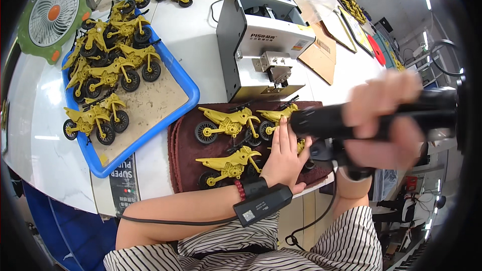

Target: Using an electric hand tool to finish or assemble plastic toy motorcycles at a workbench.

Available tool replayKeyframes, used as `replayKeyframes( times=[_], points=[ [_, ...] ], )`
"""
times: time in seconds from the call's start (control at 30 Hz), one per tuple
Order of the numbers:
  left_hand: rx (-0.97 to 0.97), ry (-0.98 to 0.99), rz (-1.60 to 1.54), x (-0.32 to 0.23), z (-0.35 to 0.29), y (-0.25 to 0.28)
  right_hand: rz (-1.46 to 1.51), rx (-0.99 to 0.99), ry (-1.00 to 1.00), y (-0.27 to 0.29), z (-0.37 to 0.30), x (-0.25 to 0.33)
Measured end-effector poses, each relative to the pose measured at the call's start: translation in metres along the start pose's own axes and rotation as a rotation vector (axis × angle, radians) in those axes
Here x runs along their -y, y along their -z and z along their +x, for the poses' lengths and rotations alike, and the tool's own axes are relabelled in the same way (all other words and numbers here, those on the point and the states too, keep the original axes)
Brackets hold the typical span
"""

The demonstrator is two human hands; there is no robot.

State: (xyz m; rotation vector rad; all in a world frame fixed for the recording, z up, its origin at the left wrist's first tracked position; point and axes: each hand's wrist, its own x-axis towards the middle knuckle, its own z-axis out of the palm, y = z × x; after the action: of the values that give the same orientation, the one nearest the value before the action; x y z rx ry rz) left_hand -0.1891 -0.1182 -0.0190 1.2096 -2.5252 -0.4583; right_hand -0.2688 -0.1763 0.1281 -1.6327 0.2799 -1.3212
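Note:
Toy motorcycles with yellow bodies and black wheels lie on a dark maroon cloth in front of me. My left hand (285, 158) reaches over them, its fingers stretched out and touching a toy motorcycle (273, 115) near the cloth's right side. Left of that hand lie one more toy motorcycle (228, 122) and, nearer to me, another toy motorcycle (231, 165). My right hand (384, 113), smeared by motion, is wrapped round a thick black cylindrical tool (321, 120) held above the cloth's right edge. The tool's exact kind and its tip cannot be made out. It hides part of the toys below.
A blue tray (173, 65) at the left holds a heap of toy motorcycles. Behind the cloth (183, 180) stands a grey machine (268, 45) with a metal fitting. A green fan (54, 17) is at the far left, flat brown cardboard (321, 52) beyond the machine.

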Motion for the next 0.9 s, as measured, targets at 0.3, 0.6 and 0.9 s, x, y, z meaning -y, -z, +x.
replayKeyframes(
  times=[0.3, 0.6, 0.9],
  points=[
    [-0.027, 0.032, 0.075, -0.004, 0.000, 0.007, -0.054, -0.124, 0.026, 0.011, 0.045, -0.003],
    [-0.053, 0.044, 0.029, -0.005, 0.000, 0.008, -0.151, -0.211, 0.007, 0.011, 0.051, -0.037],
    [-0.026, 0.047, 0.019, -0.007, 0.000, 0.011, -0.088, -0.184, -0.146, 0.005, 0.038, -0.027]
  ],
)
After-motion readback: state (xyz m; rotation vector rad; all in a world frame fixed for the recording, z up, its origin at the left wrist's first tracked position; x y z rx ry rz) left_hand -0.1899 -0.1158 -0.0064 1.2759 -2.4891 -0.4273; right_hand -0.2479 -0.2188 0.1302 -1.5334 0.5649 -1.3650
